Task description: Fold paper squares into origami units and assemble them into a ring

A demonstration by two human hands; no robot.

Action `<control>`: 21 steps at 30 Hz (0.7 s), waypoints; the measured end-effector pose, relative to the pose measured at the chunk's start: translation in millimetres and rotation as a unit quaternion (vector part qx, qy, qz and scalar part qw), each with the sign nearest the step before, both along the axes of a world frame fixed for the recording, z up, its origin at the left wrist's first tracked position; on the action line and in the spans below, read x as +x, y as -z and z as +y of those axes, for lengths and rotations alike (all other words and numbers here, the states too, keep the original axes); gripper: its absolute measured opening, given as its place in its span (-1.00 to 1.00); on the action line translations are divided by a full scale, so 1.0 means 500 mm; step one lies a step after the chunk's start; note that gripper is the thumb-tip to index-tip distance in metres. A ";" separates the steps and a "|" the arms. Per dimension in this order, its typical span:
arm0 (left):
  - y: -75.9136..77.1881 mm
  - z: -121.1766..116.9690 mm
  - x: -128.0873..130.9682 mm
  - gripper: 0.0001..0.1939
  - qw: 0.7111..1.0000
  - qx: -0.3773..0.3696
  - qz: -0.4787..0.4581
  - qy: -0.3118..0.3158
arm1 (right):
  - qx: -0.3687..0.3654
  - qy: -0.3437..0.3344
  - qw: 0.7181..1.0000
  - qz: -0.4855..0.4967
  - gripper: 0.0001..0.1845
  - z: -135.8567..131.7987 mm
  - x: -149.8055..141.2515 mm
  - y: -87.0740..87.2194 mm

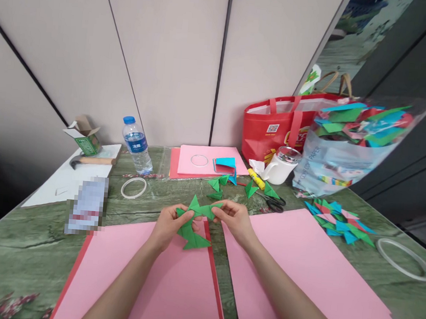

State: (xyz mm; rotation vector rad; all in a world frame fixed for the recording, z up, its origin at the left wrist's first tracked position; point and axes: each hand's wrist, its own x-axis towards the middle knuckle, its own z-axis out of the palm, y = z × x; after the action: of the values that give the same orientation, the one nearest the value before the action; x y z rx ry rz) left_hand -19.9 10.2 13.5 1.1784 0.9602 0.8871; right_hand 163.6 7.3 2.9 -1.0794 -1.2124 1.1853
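Observation:
Between my hands is a green folded-paper assembly (191,235) with pointed tips, held above the gap between two stacks of pink paper. My left hand (167,224) pinches its left side, thumb on top. With thumb and fingertips, my right hand (235,219) grips a green folded piece (206,210) at the assembly's upper right. Whether that piece is joined to the rest, I cannot tell. Just beyond lie loose green folded pieces (215,183), and another green piece (250,189) rests near the black-handled scissors (276,203).
Pink paper stacks (144,282) (300,264) lie in front. Behind stand a water bottle (137,146), white mug (281,167), red bag (259,129) and a plastic bag of folded paper (323,163). A hammer (95,160) lies left; tape rolls (133,196) and a colourful paper pile (341,221) flank the stacks.

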 end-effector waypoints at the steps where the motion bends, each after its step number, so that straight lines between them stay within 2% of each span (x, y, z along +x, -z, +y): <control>1: 0.000 -0.001 0.001 -0.73 1.000 0.003 0.008 0.004 | 0.004 0.005 1.000 -0.003 -0.76 0.000 -0.001 0.001; 14: -0.008 0.004 -0.011 -0.72 0.996 -0.019 0.046 0.076 | -0.003 -0.026 0.999 -0.020 -0.77 0.000 -0.001 0.008; 16: -0.006 0.002 -0.007 -0.71 0.996 -0.026 0.045 0.068 | -0.005 -0.020 1.000 -0.020 -0.77 -0.001 -0.005 0.009; 21: -0.001 -0.003 0.001 -0.70 0.998 -0.025 0.047 0.028 | -0.005 0.043 0.999 -0.011 -0.77 -0.005 -0.016 0.011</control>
State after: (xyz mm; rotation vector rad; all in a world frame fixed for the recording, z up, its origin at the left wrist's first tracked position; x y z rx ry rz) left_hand -19.5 8.6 13.8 1.2076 1.0153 0.7636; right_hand 155.7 4.7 -2.4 -1.1421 -1.1666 1.1178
